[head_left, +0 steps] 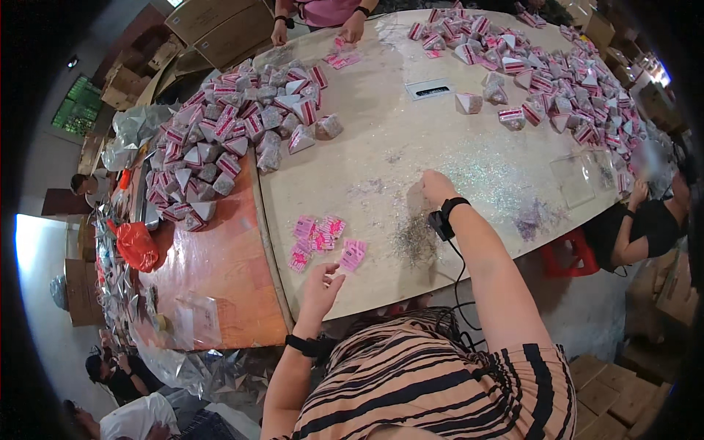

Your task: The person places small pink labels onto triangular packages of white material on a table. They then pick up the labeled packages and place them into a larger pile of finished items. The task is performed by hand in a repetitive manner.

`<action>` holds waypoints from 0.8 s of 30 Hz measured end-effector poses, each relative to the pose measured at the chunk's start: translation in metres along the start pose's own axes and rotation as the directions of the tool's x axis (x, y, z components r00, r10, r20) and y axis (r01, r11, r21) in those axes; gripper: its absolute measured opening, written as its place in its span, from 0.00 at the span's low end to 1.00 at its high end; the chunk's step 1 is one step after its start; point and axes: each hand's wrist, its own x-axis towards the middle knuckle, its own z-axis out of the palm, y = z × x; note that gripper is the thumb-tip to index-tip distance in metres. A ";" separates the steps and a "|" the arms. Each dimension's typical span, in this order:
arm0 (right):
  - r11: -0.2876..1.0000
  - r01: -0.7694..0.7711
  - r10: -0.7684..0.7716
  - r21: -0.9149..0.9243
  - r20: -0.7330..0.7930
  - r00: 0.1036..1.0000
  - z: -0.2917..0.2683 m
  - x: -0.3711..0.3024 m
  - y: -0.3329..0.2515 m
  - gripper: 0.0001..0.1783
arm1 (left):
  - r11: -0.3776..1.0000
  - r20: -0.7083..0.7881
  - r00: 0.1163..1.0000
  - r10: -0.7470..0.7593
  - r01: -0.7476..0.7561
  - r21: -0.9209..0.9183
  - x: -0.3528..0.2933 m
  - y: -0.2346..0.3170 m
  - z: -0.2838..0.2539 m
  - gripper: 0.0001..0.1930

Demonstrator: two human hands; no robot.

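Just short of a loose group of pink printed cards (319,236) is my left hand (320,292), its thumb and fingers apart and nothing seen between them. The nearest pink card (353,254) lies a little beyond its fingertips. Farther out, over the table, my right hand (438,188) is curled closed; what it holds, if anything, is hidden. Dark silvery glitter (415,239) lies heaped beside my right wrist, and pale iridescent glitter (484,172) spreads to the right of that hand. Each wrist wears a black band.
Wedge-shaped pink-and-silver packs form a left pile (268,117) and a right pile (546,88). A person's hands (352,28) are across the table by more pink cards. A clear plastic tray (572,181), a red stool (570,254) and another person are on the right. A red bag (136,246) lies left.
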 end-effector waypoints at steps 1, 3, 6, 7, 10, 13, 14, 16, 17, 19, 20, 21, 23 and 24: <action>1.000 0.003 -0.003 0.009 -0.013 1.000 -0.002 -0.001 0.000 0.12 | 1.000 -0.001 1.000 -0.015 0.015 0.005 -0.001 0.000 0.001 0.17; 0.999 -0.003 0.004 0.032 -0.032 0.999 -0.006 -0.009 0.000 0.12 | 0.999 0.000 0.999 -0.041 0.041 0.016 -0.003 0.001 0.003 0.17; 0.996 -0.020 0.026 0.089 -0.069 0.997 -0.015 -0.026 -0.006 0.13 | 0.998 -0.020 0.998 -0.051 0.051 -0.038 -0.004 0.002 0.011 0.17; 0.992 -0.036 0.048 0.123 -0.097 0.994 -0.011 -0.026 0.000 0.13 | 0.998 -0.019 0.998 -0.052 0.052 -0.030 -0.001 0.006 0.013 0.16; 0.990 0.039 -0.003 0.138 -0.249 0.969 -0.010 -0.034 -0.003 0.10 | 0.999 -0.040 0.998 -0.039 0.038 -0.033 0.002 0.013 0.022 0.16; 0.997 0.059 -0.070 -0.050 -0.260 0.963 0.002 -0.032 0.002 0.11 | 1.000 -0.033 0.999 0.002 -0.002 -0.002 0.004 0.017 0.028 0.16; 0.996 -0.036 0.021 -0.079 -0.177 0.984 0.006 -0.030 0.000 0.13 | 0.999 -0.026 1.000 -0.001 0.002 0.050 0.003 0.021 0.027 0.16; 0.960 0.137 -0.168 -0.244 -0.110 0.980 0.005 -0.035 -0.006 0.14 | 0.987 -0.020 0.999 -0.025 0.028 0.157 0.000 0.047 0.021 0.16; 0.985 -0.001 0.000 -0.171 -0.010 1.000 0.002 -0.030 -0.012 0.14 | 0.987 -0.046 0.999 -0.003 0.010 0.163 -0.002 0.044 0.024 0.16; 0.956 0.110 -0.140 -0.271 -0.096 0.985 0.008 -0.027 -0.011 0.13 | 0.994 -0.034 0.999 -0.021 0.024 0.105 0.001 0.036 0.030 0.16; 0.932 0.143 -0.162 -0.334 -0.031 0.986 0.007 -0.026 -0.012 0.12 | 0.996 -0.045 0.999 0.005 -0.001 0.088 0.002 0.038 0.028 0.16; 0.931 0.151 -0.176 -0.332 -0.047 0.983 0.008 -0.025 -0.010 0.11 | 0.997 -0.049 0.998 0.027 -0.023 0.076 0.002 0.040 0.027 0.16; 0.934 0.160 -0.192 -0.319 -0.071 0.979 0.010 -0.023 -0.008 0.10 | 0.997 -0.067 0.997 0.036 -0.031 0.066 -0.001 0.044 0.022 0.15; 0.946 0.163 -0.204 -0.281 -0.125 0.971 0.011 -0.026 -0.008 0.10 | 0.997 -0.074 0.996 0.042 -0.038 0.061 -0.001 0.044 0.020 0.15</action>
